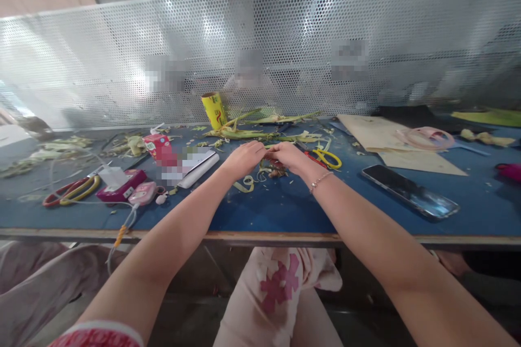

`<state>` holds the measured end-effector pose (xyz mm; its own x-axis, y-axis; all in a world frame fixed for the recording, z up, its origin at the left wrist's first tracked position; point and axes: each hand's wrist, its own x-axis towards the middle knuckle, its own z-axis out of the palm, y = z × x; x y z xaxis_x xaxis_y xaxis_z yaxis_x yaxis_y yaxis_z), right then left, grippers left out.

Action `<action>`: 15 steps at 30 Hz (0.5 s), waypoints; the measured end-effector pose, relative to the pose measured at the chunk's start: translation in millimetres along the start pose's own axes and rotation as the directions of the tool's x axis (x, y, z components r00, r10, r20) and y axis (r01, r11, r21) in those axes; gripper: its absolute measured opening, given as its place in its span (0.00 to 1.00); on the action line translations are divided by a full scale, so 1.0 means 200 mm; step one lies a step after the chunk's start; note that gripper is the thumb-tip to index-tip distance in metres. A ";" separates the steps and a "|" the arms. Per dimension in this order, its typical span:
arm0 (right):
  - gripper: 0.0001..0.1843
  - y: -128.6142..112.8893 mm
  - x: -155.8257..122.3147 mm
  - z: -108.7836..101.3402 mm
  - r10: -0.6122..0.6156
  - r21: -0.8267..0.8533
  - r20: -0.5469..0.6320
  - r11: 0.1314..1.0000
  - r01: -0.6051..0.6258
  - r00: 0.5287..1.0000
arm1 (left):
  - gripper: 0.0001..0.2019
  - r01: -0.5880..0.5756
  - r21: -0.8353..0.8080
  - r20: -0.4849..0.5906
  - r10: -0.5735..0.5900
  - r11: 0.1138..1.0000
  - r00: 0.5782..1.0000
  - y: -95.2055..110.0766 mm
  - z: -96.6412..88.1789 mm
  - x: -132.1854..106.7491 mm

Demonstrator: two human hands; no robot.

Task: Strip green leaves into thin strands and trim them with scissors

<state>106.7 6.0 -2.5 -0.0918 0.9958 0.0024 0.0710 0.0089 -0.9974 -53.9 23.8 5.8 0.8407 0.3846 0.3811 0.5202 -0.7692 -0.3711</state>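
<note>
Over the middle of the blue table, my left hand [246,156] and my right hand [288,156] meet, with fingertips pinched together. What they hold is mostly hidden by the fingers; a bit of pale green plant strip shows there. Just below my right fingers lies a small brownish clump [277,171]. A curled pale peel [245,185] rests near my left wrist. Behind both hands, long green-yellow stalks [248,134] lie across the table. Beside my right hand is a pair of scissors with yellow handle loops [334,159] and some red.
A yellow tube [214,111] stands behind the stalks. On the left are a red drink carton [158,147], a purple power strip [122,186] with cables, and red-yellow loop handles [73,191]. A phone [409,191] and brown paper [366,133] lie right. A perforated metal screen [285,27] rises behind.
</note>
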 end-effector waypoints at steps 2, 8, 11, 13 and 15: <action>0.10 0.00 0.00 -0.01 -0.020 -0.009 -0.005 1.000 0.020 1.000 | 0.10 0.013 -0.060 -0.024 -0.015 0.998 1.000 -0.01 0.01 0.00; 0.07 -0.01 -0.01 -0.02 -0.024 0.019 0.035 1.000 0.023 0.999 | 0.11 0.032 -0.282 -0.145 -0.076 0.959 0.986 -0.03 0.03 0.00; 0.06 -0.02 -0.01 -0.02 -0.003 0.033 0.021 0.999 0.002 1.000 | 0.10 0.049 -0.275 -0.163 -0.097 0.960 0.982 -0.03 0.03 0.00; 0.05 -0.02 -0.01 -0.02 0.003 0.037 0.004 0.999 -0.004 1.000 | 0.10 0.035 -0.216 -0.137 -0.065 0.976 0.988 -0.03 0.03 0.00; 0.05 -0.01 -0.01 -0.01 0.004 0.026 -0.008 1.000 -0.004 1.000 | 0.09 0.005 -0.132 -0.086 -0.017 0.991 0.996 -0.02 0.02 0.00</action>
<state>109.1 4.3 0.5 -0.0833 0.9965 -0.0008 0.0456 0.0030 -0.9990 -56.2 29.5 3.9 0.8158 0.3521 0.4587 0.5001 -0.8279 -0.2539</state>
